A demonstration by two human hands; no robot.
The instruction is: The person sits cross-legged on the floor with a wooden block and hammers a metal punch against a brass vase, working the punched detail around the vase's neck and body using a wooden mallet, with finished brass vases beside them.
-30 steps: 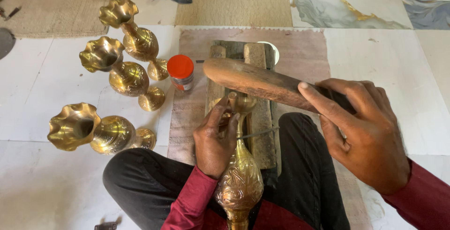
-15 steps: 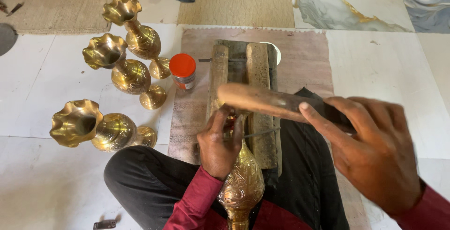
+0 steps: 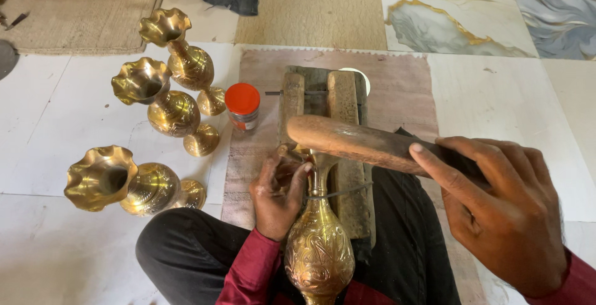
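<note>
Leftmost of everything, well to the left of the wooden block [image 3: 347,156], three brass vases lie on their sides on the tiled floor [image 3: 56,118]: the nearest vase [image 3: 133,184] with its fluted mouth turned toward the camera, the middle vase [image 3: 164,106] above it, and the farthest vase [image 3: 183,59] beyond that, their round feet all pointing toward the block. Just left of the block stands a small jar with an orange-red lid [image 3: 243,106], at the edge of a faded pinkish cloth [image 3: 397,87] that the block rests on. The person sits cross-legged in dark trousers [image 3: 186,249] on the near side of the block. At the block's near left corner the left hand [image 3: 279,196], in a dark red sleeve, is pinched narrowly around a small tool whose kind is too hidden to tell, its fingertips against the slim neck of an engraved brass vase [image 3: 318,252]. That vase lies lengthwise against the block, neck over the wood and its patterned belly down in the lap, with a thin wire crossing the neck. Across the block, above the vase's neck, a wooden mallet [image 3: 360,143] hangs level, its rounded head just over the left hand. Right of the block, the right hand [image 3: 503,212] is wrapped around the mallet's handle, forefinger stretched along it.
</note>
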